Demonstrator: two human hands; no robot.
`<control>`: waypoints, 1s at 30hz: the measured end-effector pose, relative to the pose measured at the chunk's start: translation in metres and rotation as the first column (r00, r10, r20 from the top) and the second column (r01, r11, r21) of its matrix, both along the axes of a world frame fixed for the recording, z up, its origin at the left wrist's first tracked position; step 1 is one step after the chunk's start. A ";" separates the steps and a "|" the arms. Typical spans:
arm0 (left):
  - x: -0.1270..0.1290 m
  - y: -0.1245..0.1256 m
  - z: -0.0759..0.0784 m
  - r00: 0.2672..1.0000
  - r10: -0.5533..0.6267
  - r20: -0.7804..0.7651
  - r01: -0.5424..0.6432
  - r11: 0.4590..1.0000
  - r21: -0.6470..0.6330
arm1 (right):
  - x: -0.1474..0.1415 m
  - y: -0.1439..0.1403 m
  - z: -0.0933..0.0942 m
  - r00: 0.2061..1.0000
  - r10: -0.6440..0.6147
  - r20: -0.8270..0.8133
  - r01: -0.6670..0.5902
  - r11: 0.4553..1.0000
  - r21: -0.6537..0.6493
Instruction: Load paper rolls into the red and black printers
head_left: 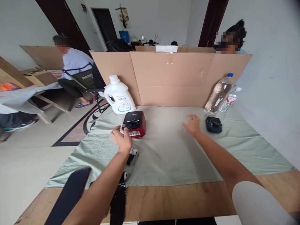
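My left hand [122,139] is at the near left corner of a boxy red device with a black top [133,122], which looks like a small label printer. Its thumb and fingers are apart, and I cannot tell whether they touch the device. Over the middle of the cloth, my right hand [192,124] has its fingers spread and holds nothing. A small black device [213,125] lies on the cloth to its right. Below my left hand is a small white roll [133,152] with black wrapping, and another white roll end [125,176] shows beside my forearm.
Cardboard panels [171,78] stand along the table's back. A white jug [120,97] is at back left; a large clear bottle [219,95] and a smaller bottle [229,100] are at back right. Black plastic [117,203] and a dark flat slab [70,193] lie front left. Two people sit beyond.
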State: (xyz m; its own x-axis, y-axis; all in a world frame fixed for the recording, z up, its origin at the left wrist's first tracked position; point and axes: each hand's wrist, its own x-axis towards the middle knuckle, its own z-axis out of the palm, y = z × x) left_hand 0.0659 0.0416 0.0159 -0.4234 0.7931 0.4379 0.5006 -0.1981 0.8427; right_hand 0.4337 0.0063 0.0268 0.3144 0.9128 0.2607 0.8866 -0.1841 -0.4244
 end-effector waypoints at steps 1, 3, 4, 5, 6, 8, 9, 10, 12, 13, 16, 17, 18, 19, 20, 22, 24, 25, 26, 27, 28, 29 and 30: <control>0.013 -0.013 0.003 0.994 -0.033 -0.102 0.039 0.997 0.062 | 0.032 -0.007 0.005 0.995 -0.103 0.014 0.103 0.995 0.002; 0.046 -0.040 0.004 0.934 -0.249 -0.256 0.274 0.959 0.069 | 0.085 -0.020 0.009 0.927 -0.363 0.097 0.368 0.929 -0.041; 0.065 -0.052 0.002 0.871 -0.378 -0.314 0.400 0.916 0.007 | 0.105 -0.026 0.007 0.881 -0.454 0.134 0.468 0.877 -0.106; 0.084 -0.063 -0.001 0.789 -0.492 -0.367 0.500 0.862 -0.082 | 0.119 -0.032 0.005 0.857 -0.496 0.140 0.515 0.839 -0.176; 0.102 -0.073 -0.006 0.706 -0.578 -0.410 0.558 0.810 -0.180 | 0.128 -0.036 0.002 0.846 -0.516 0.136 0.534 0.812 -0.236; 0.129 -0.090 -0.018 0.580 -0.665 -0.472 0.557 0.746 -0.367 | 0.135 -0.045 -0.004 0.856 -0.506 0.101 0.511 0.804 -0.303; 0.138 -0.096 -0.024 0.527 -0.694 -0.491 0.534 0.720 -0.443 | 0.134 -0.050 -0.005 0.863 -0.498 0.086 0.499 0.810 -0.307; 0.144 -0.102 -0.030 0.480 -0.718 -0.504 0.511 0.695 -0.506 | 0.131 -0.054 -0.006 0.866 -0.494 0.078 0.493 0.817 -0.299; 0.148 -0.110 -0.039 0.399 -0.760 -0.513 0.485 0.650 -0.585 | 0.119 -0.064 -0.007 0.877 -0.477 0.064 0.475 0.837 -0.271; 0.147 -0.113 -0.042 0.371 -0.772 -0.516 0.481 0.635 -0.604 | 0.111 -0.070 -0.007 0.889 -0.456 0.051 0.453 0.855 -0.252; 0.142 -0.116 -0.046 0.337 -0.776 -0.533 0.480 0.629 -0.612 | 0.078 -0.088 -0.013 0.940 -0.340 0.013 0.337 0.925 -0.177; 0.141 -0.117 -0.047 0.338 -0.772 -0.538 0.481 0.633 -0.607 | 0.064 -0.095 -0.016 0.956 -0.293 0.006 0.290 0.945 -0.149; 0.140 -0.117 -0.047 0.340 -0.768 -0.542 0.483 0.637 -0.600 | 0.047 -0.102 -0.020 0.970 -0.243 0.004 0.241 0.963 -0.121; 0.139 -0.117 -0.047 0.344 -0.763 -0.548 0.487 0.644 -0.591 | 0.030 -0.109 -0.023 0.981 -0.192 0.009 0.192 0.977 -0.092; 0.139 -0.118 -0.047 0.353 -0.754 -0.554 0.490 0.653 -0.577 | 0.011 -0.116 -0.027 0.988 -0.151 0.023 0.152 0.986 -0.061; 0.138 -0.119 -0.047 0.378 -0.728 -0.572 0.507 0.680 -0.531 | -0.026 -0.128 -0.032 0.994 -0.091 0.067 0.091 0.996 -0.007; 0.135 -0.121 -0.047 0.386 -0.709 -0.591 0.562 0.688 -0.459 | -0.059 -0.140 -0.034 0.991 -0.074 0.114 0.071 0.997 0.027; 0.134 -0.121 -0.048 0.387 -0.705 -0.594 0.600 0.682 -0.419 | -0.073 -0.144 -0.035 0.988 -0.075 0.132 0.072 0.997 0.031; 0.132 -0.121 -0.048 0.392 -0.705 -0.592 0.633 0.673 -0.382 | -0.085 -0.149 -0.035 0.986 -0.077 0.149 0.074 0.997 0.028; 0.131 -0.121 -0.049 0.402 -0.706 -0.583 0.658 0.666 -0.352 | -0.094 -0.153 -0.036 0.983 -0.079 0.166 0.076 0.997 0.021; 0.129 -0.120 -0.051 0.419 -0.708 -0.569 0.671 0.663 -0.331 | -0.101 -0.156 -0.036 0.981 -0.075 0.181 0.073 0.997 0.013; 0.128 -0.119 -0.052 0.441 -0.708 -0.552 0.673 0.668 -0.318 | -0.104 -0.160 -0.037 0.978 -0.062 0.198 0.062 0.998 0.007; 0.128 -0.118 -0.053 0.460 -0.707 -0.537 0.671 0.673 -0.311 | -0.105 -0.163 -0.039 0.976 -0.039 0.214 0.039 0.999 0.004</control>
